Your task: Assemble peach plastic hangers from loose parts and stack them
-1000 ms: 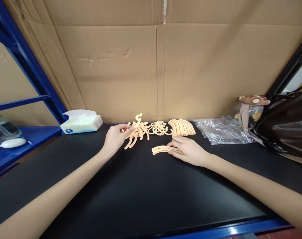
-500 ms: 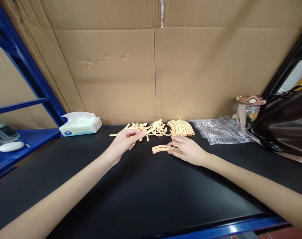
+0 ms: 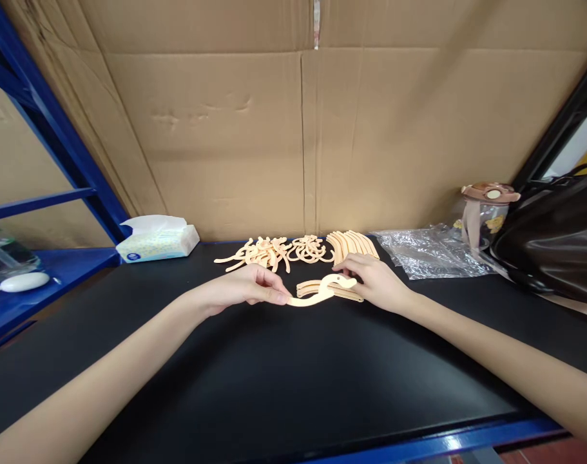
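My left hand (image 3: pixel 261 287) pinches the thin end of a beige S-curved piece (image 3: pixel 322 291) between thumb and fingers. The piece has a hooked end with a small hole, which points right towards my right hand (image 3: pixel 373 282). Behind it lie two beige curved strips (image 3: pixel 307 285), one along the other, just above the black table top. My right hand's fingers are curled round the right part of these strips; the S-curved piece partly covers that grip. Farther back is a loose pile of similar S-curved pieces (image 3: pixel 271 250), with a heap of small curved hooks (image 3: pixel 310 248) beside it.
A row of curved strips (image 3: pixel 352 245) stands behind my right hand. Clear plastic bags (image 3: pixel 423 251), a lidded bottle (image 3: pixel 489 216) and a dark bag (image 3: pixel 558 238) are on the right. A tissue pack (image 3: pixel 158 240) lies back left, against a cardboard wall (image 3: pixel 216 142).
My left hand has come from the pile towards me, bringing an S-curved piece in front of the strips. My right hand has stayed by the strips, shifting slightly right.
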The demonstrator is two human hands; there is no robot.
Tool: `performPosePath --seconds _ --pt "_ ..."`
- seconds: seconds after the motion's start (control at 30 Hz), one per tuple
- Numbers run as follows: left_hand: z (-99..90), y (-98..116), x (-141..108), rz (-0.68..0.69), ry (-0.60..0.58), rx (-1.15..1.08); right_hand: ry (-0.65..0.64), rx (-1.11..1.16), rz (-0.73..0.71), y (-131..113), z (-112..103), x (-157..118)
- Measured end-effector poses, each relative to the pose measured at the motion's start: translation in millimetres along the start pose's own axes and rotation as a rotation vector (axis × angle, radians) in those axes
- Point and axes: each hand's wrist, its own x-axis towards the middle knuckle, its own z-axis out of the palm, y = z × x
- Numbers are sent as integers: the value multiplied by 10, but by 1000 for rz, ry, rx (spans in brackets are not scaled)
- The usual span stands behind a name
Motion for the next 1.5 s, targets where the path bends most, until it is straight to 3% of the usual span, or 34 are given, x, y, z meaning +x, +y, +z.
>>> performPosePath --seconds 0.23,0.5,0.7,0.97,1.37,1.5 --pt "-17 -15 6 -68 -38 -9 134 278 -17 -76 -98 -64" --pt "-46 -54 5 -101 -45 -31 80 22 -278 -216 -116 -63" --pt "-53 -51 10 -48 -107 -53 3 -60 -329 -221 -117 -67" --pt "-47 -16 -28 -95 -140 57 -32 -59 -385 -286 -43 -93" --pt "-156 -77 -19 -115 -104 286 -103 16 -362 -328 -46 -112" --pt "-246 -52 -47 -97 64 380 -102 51 -364 -392 -62 -112"
